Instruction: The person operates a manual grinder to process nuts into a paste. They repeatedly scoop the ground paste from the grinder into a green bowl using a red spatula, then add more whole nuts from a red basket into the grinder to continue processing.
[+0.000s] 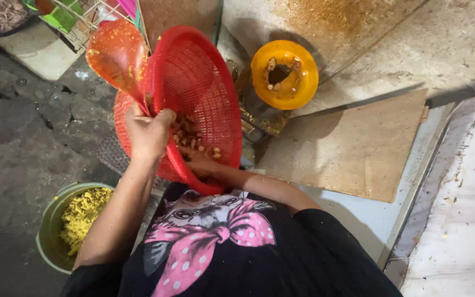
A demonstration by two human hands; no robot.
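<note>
Red mesh plastic basket [204,88] w/ nut bits: left hand [148,132] clamped on rim, right hand [199,163] inside, grip unclear.

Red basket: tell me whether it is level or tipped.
Tipped. The red basket stands steeply on its side, held by the left hand; pale pieces gather at its lower part.

A round red plastic mesh colander [199,93] is tipped steeply on edge, just left of the yellow funnel-topped grinder [285,74], its open side facing that grinder. Pale brown peanuts [189,136] lie heaped in its lowest part. A broad orange plastic scoop [115,52], flecked with yellow crumbs, stands blade-up against the colander's outer left wall.
</note>
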